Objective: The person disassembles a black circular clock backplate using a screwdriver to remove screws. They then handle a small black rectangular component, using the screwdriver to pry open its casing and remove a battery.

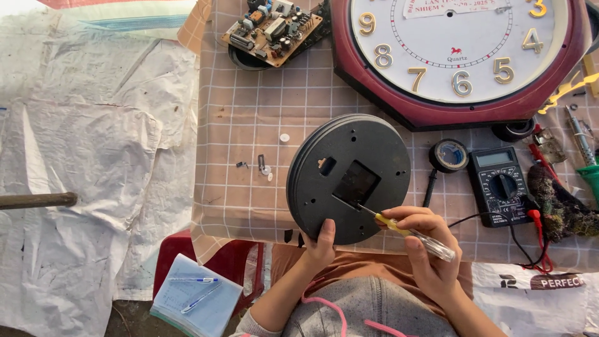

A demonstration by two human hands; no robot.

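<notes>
The left hand [320, 248] grips the near edge of a round black clock back [349, 179], thumb lying on its face and the other fingers hidden beneath, so the disc sits tilted at the front edge of the bench [249, 112], which is covered with a checked cloth. The right hand [430, 253] has its fingers closed around a screwdriver [409, 232] with a yellow and clear handle, its tip resting at the lower right corner of the square opening in the disc. Just behind the disc lies a large red-rimmed wall clock [462, 56]. A black multimeter [501, 186] and a roll of tape [449, 155] lie to the right, a circuit board [273, 30] at the far left.
</notes>
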